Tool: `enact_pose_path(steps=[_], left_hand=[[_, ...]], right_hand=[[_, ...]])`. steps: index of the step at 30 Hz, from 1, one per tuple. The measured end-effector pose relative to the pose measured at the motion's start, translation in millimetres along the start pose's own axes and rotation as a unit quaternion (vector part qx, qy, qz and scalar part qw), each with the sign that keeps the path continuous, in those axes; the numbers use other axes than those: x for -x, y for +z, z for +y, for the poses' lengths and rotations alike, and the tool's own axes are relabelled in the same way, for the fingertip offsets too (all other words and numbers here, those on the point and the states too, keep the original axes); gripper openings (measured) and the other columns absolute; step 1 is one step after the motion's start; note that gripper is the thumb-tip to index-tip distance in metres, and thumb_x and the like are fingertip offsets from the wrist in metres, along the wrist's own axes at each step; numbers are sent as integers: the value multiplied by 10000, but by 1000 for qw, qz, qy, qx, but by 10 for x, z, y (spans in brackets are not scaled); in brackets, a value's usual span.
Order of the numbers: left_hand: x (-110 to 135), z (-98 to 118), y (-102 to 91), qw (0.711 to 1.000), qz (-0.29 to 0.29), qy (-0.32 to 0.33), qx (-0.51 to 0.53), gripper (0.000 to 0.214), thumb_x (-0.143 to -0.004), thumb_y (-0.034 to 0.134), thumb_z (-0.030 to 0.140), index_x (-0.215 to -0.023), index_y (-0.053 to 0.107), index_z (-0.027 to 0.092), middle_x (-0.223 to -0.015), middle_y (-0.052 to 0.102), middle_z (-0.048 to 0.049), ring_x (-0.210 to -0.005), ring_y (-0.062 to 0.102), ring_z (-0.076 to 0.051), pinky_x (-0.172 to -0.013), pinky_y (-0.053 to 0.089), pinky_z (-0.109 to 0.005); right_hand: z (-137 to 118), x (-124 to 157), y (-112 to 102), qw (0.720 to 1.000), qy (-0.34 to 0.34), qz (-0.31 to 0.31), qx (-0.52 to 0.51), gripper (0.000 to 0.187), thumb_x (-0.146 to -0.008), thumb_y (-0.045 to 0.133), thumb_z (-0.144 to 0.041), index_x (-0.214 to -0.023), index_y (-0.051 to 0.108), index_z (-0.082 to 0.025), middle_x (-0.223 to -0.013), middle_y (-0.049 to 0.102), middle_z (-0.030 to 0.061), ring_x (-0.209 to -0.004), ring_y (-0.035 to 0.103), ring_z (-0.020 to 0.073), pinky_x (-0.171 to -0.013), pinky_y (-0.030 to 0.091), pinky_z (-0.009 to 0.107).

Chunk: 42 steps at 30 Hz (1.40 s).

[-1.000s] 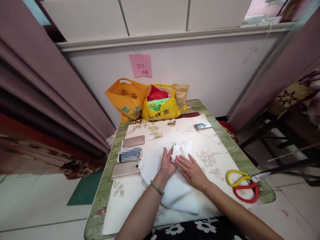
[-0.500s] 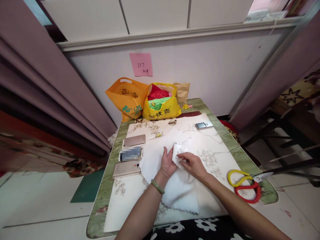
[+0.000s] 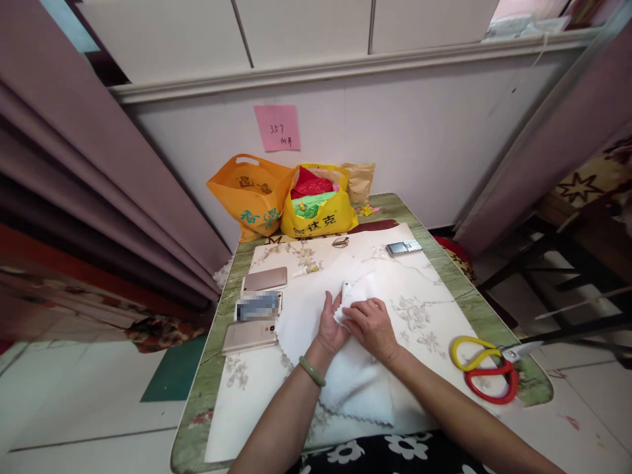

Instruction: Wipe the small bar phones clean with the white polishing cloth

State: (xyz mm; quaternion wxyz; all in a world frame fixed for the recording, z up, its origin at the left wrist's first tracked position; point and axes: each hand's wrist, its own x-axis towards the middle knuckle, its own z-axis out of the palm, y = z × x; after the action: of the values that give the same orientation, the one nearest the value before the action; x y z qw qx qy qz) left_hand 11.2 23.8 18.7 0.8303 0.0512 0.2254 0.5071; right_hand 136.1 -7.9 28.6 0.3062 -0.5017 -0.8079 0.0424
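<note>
A white phone [image 3: 346, 288] stands in my left hand [image 3: 332, 328], whose fingers lie behind it while the thumb sticks up at its left. My right hand [image 3: 371, 326] pinches the scalloped edge of a white cloth [image 3: 358, 392] and presses it over the front of the phone. Most of the phone is hidden by the cloth and my right fingers. The rest of the cloth spreads under my wrists across the table. To the left lie three more phones: a rose-gold one [image 3: 266, 278], a white one [image 3: 258, 306] and a gold one [image 3: 248, 338] with its back up.
Scissors [image 3: 491, 372] with yellow and red handles lie at the right edge. A keypad phone [image 3: 403, 247] rests at the back right. Behind stand an orange bag [image 3: 257, 197], a yellow bag [image 3: 320, 220] and a tan pouch [image 3: 360, 183]. A small tube [image 3: 307, 270] lies mid-table.
My right hand has brought the cloth edge to the left and across the phone, covering more of its front. The left hand keeps nearly the same place.
</note>
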Motion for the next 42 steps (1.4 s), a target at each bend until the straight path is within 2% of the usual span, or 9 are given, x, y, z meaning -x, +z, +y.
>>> enact_pose_path(steps=[3,12,17,22,28,35,37,40,42], left_hand=[[0,-10,-6,1000,4,-5,3,590,-876,506,541,-1311,537,143,-1150,668,-149,-1089,620,-270,-1002,438,-420],[34,25,38,999,-14,-33,3,637,-870,474,586,-1331,524,149,-1243,628,-163,-1163,574,-314,-1030,400,-476],[5,4,30,1000,-6,-13,7,609,-875,484,564,-1294,549,127,-1201,642,-171,-1129,593,-295,-1007,426,-439],[-12,-12,22,1000,-12,-2,12,591,-875,486,563,-1288,550,145,-1177,653,-157,-1100,607,-286,-980,446,-436],[12,2,-4,1000,-9,-20,-21,606,-860,495,584,-1281,557,152,-1152,669,-152,-1092,610,-308,-958,451,-473],[-16,-67,-38,992,-39,39,-115,375,-820,656,313,-1153,616,147,-1130,682,-105,-1021,639,-238,-930,467,-353],[-21,-73,-70,989,-35,57,-135,372,-813,664,293,-1157,609,161,-1100,688,-87,-981,648,-216,-901,479,-331],[-33,-65,-123,986,1,66,-155,409,-801,674,321,-1178,593,180,-1025,702,-63,-908,661,-199,-845,500,-319],[-45,-58,-143,985,16,60,-161,447,-797,676,348,-1203,579,188,-1029,702,-64,-896,664,-202,-821,509,-323]], right_hand=[[-16,-8,22,1000,20,-5,16,226,-948,505,-373,-1067,669,-274,-997,659,48,-902,558,193,-956,311,386],[143,165,-124,1000,-15,-13,16,265,-957,479,-268,-1178,622,-304,-1066,676,24,-1015,563,204,-1084,210,463],[66,42,-61,1000,-6,26,0,167,-942,530,-344,-1003,678,-296,-940,697,5,-995,564,203,-1100,175,479],[17,-37,17,998,45,40,-26,233,-912,571,-420,-775,662,-255,-799,668,-2,-878,572,178,-1061,226,429],[155,52,53,988,116,52,-86,251,-859,622,-493,-813,683,-254,-853,673,14,-879,592,192,-990,282,410],[319,158,35,961,151,63,-225,244,-834,656,-473,-784,681,-236,-795,693,17,-764,620,185,-807,427,340],[276,176,-41,968,127,74,-203,203,-855,644,-434,-794,676,-243,-815,698,15,-818,629,195,-873,415,371],[155,215,-194,988,24,66,-137,99,-875,636,-349,-838,673,-266,-855,708,-2,-975,613,216,-1041,290,453],[93,257,-283,990,-34,60,-122,45,-881,629,-294,-864,668,-278,-861,712,-15,-1029,597,214,-1076,246,470]])
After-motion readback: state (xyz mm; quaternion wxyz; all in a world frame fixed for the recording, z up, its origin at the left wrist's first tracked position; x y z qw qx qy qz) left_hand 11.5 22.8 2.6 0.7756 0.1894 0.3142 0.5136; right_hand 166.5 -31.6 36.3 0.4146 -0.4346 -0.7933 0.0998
